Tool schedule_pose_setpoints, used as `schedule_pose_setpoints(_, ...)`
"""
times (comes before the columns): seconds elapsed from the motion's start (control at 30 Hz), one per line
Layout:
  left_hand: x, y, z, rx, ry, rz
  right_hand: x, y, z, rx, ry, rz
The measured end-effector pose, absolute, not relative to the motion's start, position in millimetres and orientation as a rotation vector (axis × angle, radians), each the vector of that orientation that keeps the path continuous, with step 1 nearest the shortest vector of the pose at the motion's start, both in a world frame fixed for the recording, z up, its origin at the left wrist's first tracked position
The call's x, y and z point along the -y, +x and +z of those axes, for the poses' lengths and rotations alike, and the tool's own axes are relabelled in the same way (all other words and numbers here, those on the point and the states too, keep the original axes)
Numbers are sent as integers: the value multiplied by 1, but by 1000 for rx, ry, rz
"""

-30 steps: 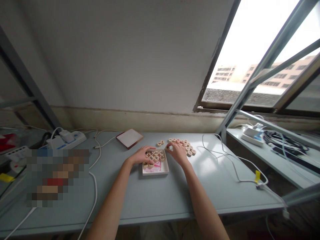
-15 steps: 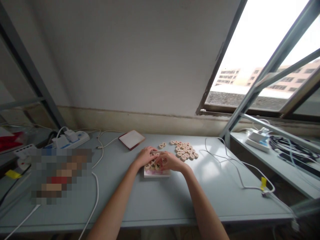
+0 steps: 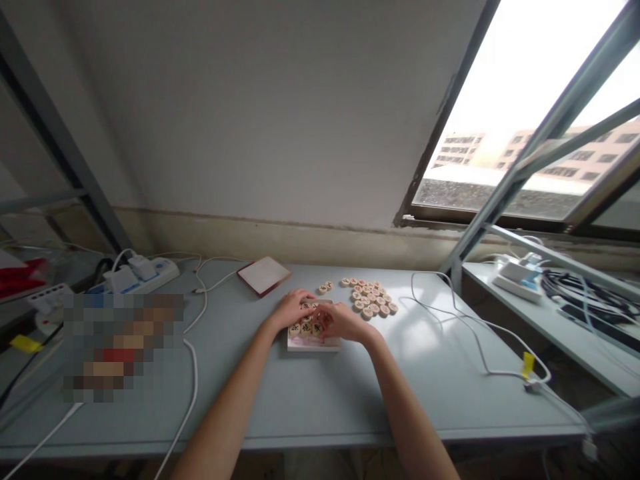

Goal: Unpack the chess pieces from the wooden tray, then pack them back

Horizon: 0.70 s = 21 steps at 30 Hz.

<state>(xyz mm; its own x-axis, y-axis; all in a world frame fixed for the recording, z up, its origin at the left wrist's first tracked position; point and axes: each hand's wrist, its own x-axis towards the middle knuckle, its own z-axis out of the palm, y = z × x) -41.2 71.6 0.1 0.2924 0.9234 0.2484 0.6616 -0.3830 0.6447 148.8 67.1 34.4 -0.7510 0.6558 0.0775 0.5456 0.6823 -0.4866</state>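
We rest our left hand (image 3: pixel 293 309) and right hand (image 3: pixel 341 322), fingers loosely spread, over Chinese chess pieces (image 3: pixel 306 326) in the white box (image 3: pixel 314 343), which are best seated flat and edge to edge.

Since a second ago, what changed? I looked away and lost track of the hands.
The right hand left the loose chess pieces and moved left over the white box, meeting the left hand, which stayed on the pieces inside. The box lid and power strip stayed put.
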Motion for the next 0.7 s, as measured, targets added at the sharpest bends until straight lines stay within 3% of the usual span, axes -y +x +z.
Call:
schedule_pose_setpoints(0.13, -70, -41, 4, -1424, 2145, 799, -72, 154, 37, 2540, -880, 657)
schedule_pose_setpoints(0.37, -61, -38, 11, -1485, 2272, 673, -98, 155, 17, 2355, -1221, 15)
schedule_pose_setpoints(0.7, -62, -40, 10, -1440, 2283, 662, -96, 165, 18, 2425, -1213, -134)
